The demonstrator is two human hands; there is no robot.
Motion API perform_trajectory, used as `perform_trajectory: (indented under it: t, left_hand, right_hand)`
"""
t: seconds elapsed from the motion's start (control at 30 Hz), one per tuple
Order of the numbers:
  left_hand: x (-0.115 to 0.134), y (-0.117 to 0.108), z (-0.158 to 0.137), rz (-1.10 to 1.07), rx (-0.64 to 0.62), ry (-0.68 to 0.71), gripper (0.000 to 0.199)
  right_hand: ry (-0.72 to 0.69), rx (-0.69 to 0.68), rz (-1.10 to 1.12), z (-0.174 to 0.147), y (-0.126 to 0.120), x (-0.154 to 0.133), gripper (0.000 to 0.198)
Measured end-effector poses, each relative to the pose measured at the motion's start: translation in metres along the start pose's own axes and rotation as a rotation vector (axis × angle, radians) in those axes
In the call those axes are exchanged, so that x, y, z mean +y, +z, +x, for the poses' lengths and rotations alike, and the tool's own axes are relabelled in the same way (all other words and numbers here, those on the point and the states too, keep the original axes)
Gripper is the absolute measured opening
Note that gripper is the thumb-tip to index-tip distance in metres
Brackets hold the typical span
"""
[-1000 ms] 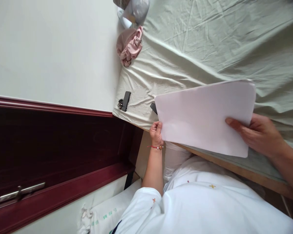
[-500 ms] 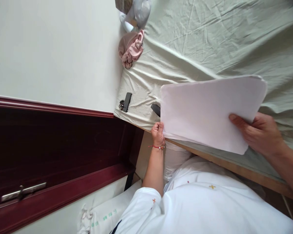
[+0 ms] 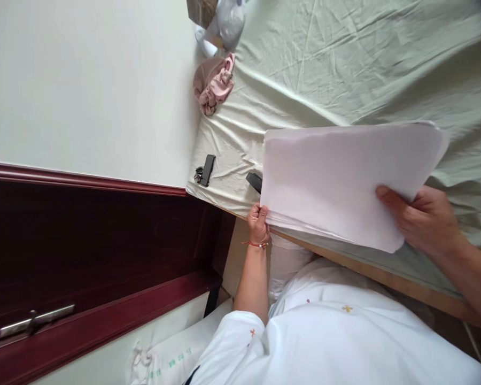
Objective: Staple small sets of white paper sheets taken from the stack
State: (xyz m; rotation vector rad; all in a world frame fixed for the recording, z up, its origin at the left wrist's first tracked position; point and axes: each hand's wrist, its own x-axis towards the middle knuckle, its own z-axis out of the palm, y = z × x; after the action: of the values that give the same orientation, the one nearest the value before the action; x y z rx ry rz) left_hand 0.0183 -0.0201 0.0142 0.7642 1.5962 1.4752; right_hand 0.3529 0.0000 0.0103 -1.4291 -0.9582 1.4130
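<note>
A stack of white paper sheets (image 3: 328,176) spans the space between my two hands, above the edge of the cloth-covered surface. My left hand (image 3: 258,223) pinches its near left corner, thumb on top. At the other end, my right hand (image 3: 428,216) grips the stack's right side, with the thumb flat on the top sheet and the fingers hidden beneath. Several sheet edges fan apart slightly along the near side. Part of a black object (image 3: 254,182) shows just past the left edge of the paper; the rest is hidden under it.
A pale green cloth (image 3: 324,64) with wrinkles covers the surface. Near its left corner lie a black case-like object with keys (image 3: 208,170). Farther back are a pink bundled cloth (image 3: 214,85) and a plastic bag (image 3: 231,24). A dark red wooden panel (image 3: 84,240) stands at left.
The paper's far edge has risen a little and its right end has shifted slightly right. The near edges of the sheets are more fanned. Both hands keep their hold.
</note>
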Motion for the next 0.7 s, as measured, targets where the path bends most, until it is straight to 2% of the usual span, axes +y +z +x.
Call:
perform_trajectory:
  t: [0.07,0.2,0.5,0.7]
  left_hand:
    - [-0.0003,-0.0004,-0.0009,0.0,-0.027,0.0,0.048]
    - [-0.0029,0.0008,0.0005,0.025,0.004,0.029,0.046]
    - [0.0021,0.0021,-0.0013,-0.024,-0.002,0.006,0.054]
    - [-0.0001,0.0035,-0.0007,0.0,0.021,0.055,0.059]
  right_hand:
    - [-0.009,0.019,0.004,0.0009,0.0007,0.0015,0.048]
    - [-0.026,0.043,-0.017,0.002,0.0007,0.0045,0.047]
    - [-0.031,0.05,0.016,0.0017,0.0008,0.0034,0.045]
    - [-0.011,0.054,0.003,0.0018,-0.0019,0.008,0.044]
